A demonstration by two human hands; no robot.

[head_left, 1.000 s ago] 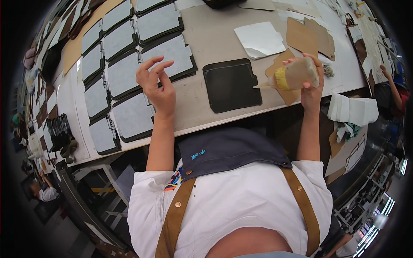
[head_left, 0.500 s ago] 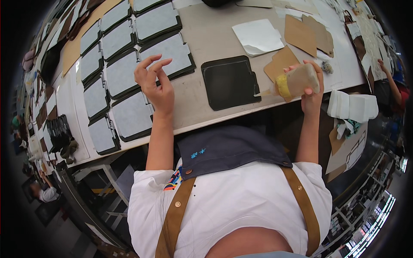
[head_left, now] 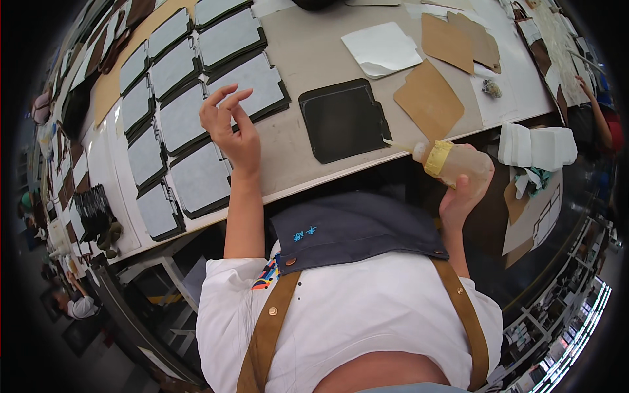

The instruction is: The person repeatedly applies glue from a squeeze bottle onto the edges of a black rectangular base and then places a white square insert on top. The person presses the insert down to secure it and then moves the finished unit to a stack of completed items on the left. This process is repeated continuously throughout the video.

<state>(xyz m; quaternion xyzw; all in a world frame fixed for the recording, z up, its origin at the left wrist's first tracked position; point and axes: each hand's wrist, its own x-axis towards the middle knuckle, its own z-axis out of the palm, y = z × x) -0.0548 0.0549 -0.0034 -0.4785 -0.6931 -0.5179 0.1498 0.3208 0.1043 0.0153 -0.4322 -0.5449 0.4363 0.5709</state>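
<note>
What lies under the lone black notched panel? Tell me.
Grey-beige tabletop shows around the black notched panel; whatever lies directly beneath it is covered and cannot be seen.

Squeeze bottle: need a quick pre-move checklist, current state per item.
1. Squeeze bottle gripped: ok, the right hand is wrapped around it.
2. Nozzle at the black panel: ok, its tip is at the panel's right edge, near the corner closest to the person.
3. Tip touching the panel: cannot tell from this angle.
4. Left hand empty and off the black panel: ok, fingers half-curled, to the panel's left.
5. Top of the black panel free of loose pieces: ok, none lie on it.
6. Brown card apart from the panel: ok, bare table shows between them.
</note>
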